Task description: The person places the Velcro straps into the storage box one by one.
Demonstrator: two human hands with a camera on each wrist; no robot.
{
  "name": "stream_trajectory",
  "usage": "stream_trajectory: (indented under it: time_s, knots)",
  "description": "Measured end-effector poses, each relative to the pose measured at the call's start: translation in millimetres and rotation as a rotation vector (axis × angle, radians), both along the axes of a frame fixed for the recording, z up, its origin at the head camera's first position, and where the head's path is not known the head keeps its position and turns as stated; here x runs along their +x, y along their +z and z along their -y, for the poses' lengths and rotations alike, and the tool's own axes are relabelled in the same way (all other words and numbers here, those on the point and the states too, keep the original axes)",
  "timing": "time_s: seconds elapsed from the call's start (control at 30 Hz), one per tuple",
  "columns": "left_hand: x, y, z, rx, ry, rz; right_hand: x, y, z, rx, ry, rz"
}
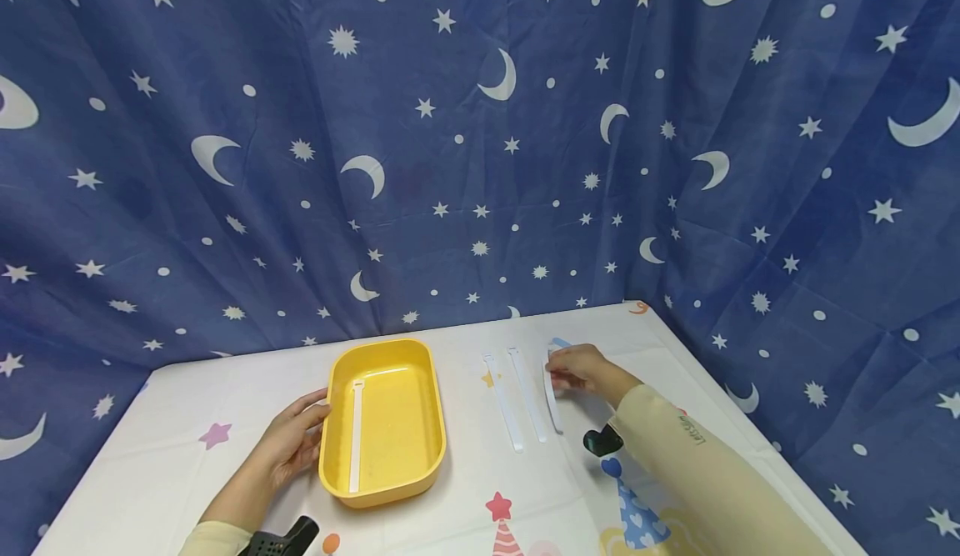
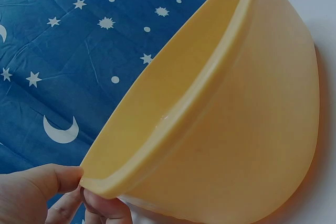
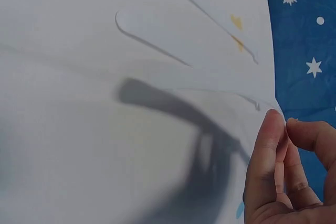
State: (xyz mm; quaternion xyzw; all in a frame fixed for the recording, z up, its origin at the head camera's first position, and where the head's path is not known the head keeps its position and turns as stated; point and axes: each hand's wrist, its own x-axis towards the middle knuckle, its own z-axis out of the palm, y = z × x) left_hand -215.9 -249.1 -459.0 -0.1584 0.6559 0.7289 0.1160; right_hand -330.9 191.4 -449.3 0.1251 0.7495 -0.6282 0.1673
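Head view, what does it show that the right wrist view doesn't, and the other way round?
Only the head view: the left hand gripping the rim of the yellow bin, and a white strip lying inside the bin.

Only the right wrist view: a close look at the inner side of the right hand, with curled fingers below the fingertips.

Both: that hand, two other strips lying apart on the tablecloth, and the blue curtain. The held strip is clear only in the head view.

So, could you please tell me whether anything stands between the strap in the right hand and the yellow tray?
Two flat white straps lie between them on the table; the tray's wall also rises there.
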Motion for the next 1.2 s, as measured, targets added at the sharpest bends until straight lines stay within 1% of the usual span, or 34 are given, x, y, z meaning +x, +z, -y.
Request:
stream_trajectory:
  time_s: [0.13, 0.2, 0.4, 0.6, 0.77, 0.97, 1.2]
  knots:
    - [1.2, 1.9, -1.0, -0.023, 0.001, 0.009, 1.7, 4.9, 1.4, -0.018, 0.001, 0.003]
    - [1.6, 2.0, -1.1, -0.028, 0.002, 0.011, 2.6, 6.7, 2.6, -0.010, 0.008, 0.003]
    - [1.6, 1.2, -0.7, -0.031, 0.001, 0.008, 6.5, 10.6, 8.4, 0.004, 0.054, -0.015]
    - [1.4, 1.1, -0.9, -0.026, 0.000, 0.007, 9.7, 12.8, 15.1, -0.033, 0.086, -0.037]
    - [1.9, 1.3, -1.0, -0.016, -0.005, 0.002, 13.5, 16.6, 21.0, -0.070, 0.116, -0.036]
    - [2.0, 1.8, -1.3, -0.030, 0.002, 0.015, 17.7, 21.6, 31.3, -0.037, 0.119, -0.028]
    - [2.3, 2.2, -1.7, -0.037, 0.003, 0.014, 22.6, 24.7, 44.8, -0.054, 0.146, -0.021]
